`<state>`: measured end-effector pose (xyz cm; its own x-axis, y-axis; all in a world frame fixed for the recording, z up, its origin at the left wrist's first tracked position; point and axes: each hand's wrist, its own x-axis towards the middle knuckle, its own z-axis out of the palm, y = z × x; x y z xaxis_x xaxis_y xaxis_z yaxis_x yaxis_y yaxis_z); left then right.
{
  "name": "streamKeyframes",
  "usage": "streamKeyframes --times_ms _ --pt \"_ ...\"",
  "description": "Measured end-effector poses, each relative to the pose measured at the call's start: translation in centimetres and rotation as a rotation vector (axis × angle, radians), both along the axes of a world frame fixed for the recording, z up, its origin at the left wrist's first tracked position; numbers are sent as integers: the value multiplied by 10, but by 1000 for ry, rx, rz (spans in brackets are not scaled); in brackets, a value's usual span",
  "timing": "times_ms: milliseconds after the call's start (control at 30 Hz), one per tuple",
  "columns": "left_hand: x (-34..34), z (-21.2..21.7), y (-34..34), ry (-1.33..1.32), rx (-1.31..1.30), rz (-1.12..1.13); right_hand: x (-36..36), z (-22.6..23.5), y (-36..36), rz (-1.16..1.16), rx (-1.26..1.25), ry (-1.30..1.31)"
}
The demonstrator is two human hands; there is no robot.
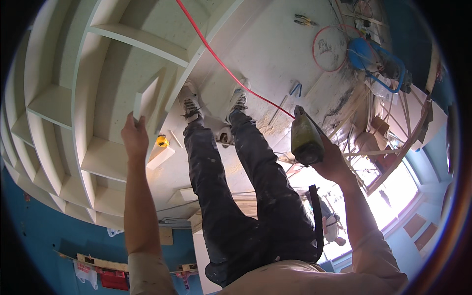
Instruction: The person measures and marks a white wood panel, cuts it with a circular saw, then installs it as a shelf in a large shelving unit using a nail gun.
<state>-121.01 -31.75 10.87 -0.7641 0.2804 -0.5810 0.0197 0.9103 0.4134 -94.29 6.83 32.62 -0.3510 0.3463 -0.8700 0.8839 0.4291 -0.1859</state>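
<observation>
My left hand (134, 136) is closed on the lower end of a short white board (146, 97), which stands up inside a bay of the large white shelf unit (140, 38). My right hand (333, 161) grips an olive-green nail gun (304, 136), held out to the right of my legs with its narrow end pointing away from me. A red air hose (223, 63) runs from the upper left across the floor and ends beside the gun. My fingers are partly hidden behind the tool.
A yellow tape measure (162, 141) lies by a white offcut (160, 157), near my feet. Pliers (306, 20) and a blue angled piece (295, 88) lie on the floor. At right stand a blue compressor (364, 55) and piled wood scraps (378, 132).
</observation>
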Motion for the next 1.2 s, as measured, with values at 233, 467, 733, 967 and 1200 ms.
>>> streamKeyframes --times_ms 233,467,733,967,1200 --pt "18 7 -18 -61 51 -37 3 -1 -41 49 -124 -120" --pt "20 -8 -21 23 100 -58 -29 6 -50 151 -152 -65" --pt "15 -61 17 11 147 -108 -61 -51 -6 864 98 -149" --pt "39 -107 42 46 328 -176 -59 -189 70 1052 67 -253" --pt "43 -132 41 57 403 -174 -53 -363 62 1049 76 -164"
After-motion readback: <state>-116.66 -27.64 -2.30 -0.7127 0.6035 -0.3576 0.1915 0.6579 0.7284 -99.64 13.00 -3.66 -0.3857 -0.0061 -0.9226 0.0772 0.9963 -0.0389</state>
